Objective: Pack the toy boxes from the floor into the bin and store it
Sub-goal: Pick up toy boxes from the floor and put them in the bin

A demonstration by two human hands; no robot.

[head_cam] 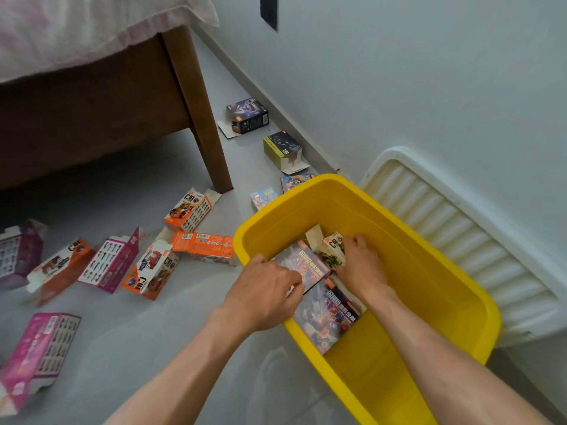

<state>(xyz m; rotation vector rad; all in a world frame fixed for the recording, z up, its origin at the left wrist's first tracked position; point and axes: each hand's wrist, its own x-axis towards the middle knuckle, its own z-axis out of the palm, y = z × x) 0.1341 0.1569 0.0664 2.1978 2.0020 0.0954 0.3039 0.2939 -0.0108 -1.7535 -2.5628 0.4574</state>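
A yellow bin (435,259) stands on the floor at the right. Both my hands reach into it. My left hand (264,296) grips the near edge of a purple toy box (303,262) at the bin's left wall. My right hand (360,265) holds a small white and orange toy box (328,245) deeper in the bin. A second purple box (328,317) lies flat on the bin's bottom under my arms. Several orange boxes (201,245) and pink boxes (107,262) lie scattered on the floor to the left.
A white ribbed bin lid (460,228) leans against the wall behind the bin. A wooden bed leg (199,118) stands at centre left. A dark box (247,115), a yellow-green box (280,148) and two small colourful boxes (264,197) lie along the skirting.
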